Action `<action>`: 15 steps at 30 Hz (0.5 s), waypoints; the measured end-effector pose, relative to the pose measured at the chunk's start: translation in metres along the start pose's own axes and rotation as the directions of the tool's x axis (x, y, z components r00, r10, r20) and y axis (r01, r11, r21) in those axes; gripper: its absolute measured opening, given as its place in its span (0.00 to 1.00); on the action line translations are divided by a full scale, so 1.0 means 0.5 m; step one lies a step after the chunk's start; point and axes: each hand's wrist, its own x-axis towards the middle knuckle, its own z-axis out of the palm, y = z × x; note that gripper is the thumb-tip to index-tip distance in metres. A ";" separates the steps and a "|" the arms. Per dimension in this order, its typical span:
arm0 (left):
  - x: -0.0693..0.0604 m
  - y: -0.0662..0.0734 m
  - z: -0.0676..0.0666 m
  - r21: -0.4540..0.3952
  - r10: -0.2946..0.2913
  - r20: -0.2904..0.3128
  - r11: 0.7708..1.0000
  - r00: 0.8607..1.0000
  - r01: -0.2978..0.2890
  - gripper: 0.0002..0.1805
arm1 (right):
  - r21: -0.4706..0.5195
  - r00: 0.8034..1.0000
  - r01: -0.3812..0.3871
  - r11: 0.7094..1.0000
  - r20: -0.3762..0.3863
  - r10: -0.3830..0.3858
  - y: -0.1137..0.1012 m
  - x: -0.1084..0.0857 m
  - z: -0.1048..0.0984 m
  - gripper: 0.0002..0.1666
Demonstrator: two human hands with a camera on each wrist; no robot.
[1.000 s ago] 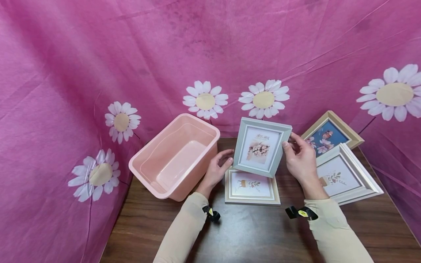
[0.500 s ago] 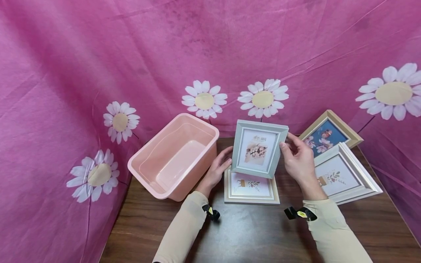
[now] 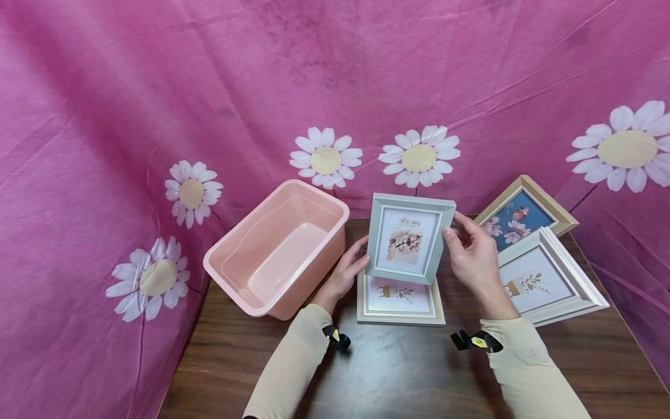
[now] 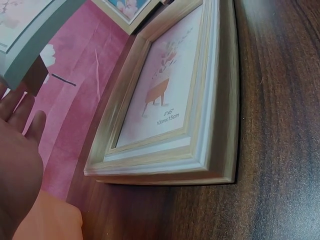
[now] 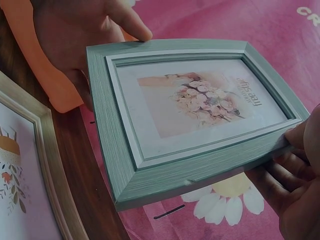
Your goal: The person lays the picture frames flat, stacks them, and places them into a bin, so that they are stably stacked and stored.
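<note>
A pale green picture frame [image 3: 405,241] with a flower print is held up, tilted, above the table. My right hand [image 3: 477,256] grips its right edge, thumb on the front and fingers behind. At its left edge, my left hand [image 3: 346,270] holds the near-left side; in the right wrist view a fingertip of the left hand [image 5: 85,35] lies on the edge and the rest goes beneath. Below the held frame, a cream picture frame [image 4: 210,115] lies flat on the table, its far part covered in the head view. A brown piece [image 4: 36,76] shows under the green frame.
Left of the hands stands a pink plastic bin [image 3: 303,291]. On the right, a silver-white frame [image 3: 570,267] partly covers a tan frame [image 3: 484,205] with a blue picture. The brown wooden table [image 3: 387,372] meets a pink daisy-printed cloth [image 3: 251,105] behind.
The green frame has moved slightly left and down and turned squarer to the head view. Both hands have shifted slightly with it; the bin and other frames have stayed put.
</note>
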 end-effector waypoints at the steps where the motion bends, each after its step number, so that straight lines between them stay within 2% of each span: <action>1: 0.000 0.000 0.000 0.000 -0.004 0.000 1.000 1.000 0.004 0.35 | 0.003 1.000 -0.002 1.000 0.000 0.002 0.000 0.000 0.000 0.24; 10: -0.007 0.002 0.002 0.034 -0.069 -0.029 0.997 0.997 0.070 0.34 | 0.005 1.000 -0.006 1.000 -0.002 0.006 0.003 -0.002 0.001 0.24; 15: -0.011 0.001 0.001 0.076 -0.068 -0.030 0.995 0.997 0.070 0.32 | 0.014 1.000 -0.007 1.000 -0.011 0.007 0.005 -0.002 0.001 0.24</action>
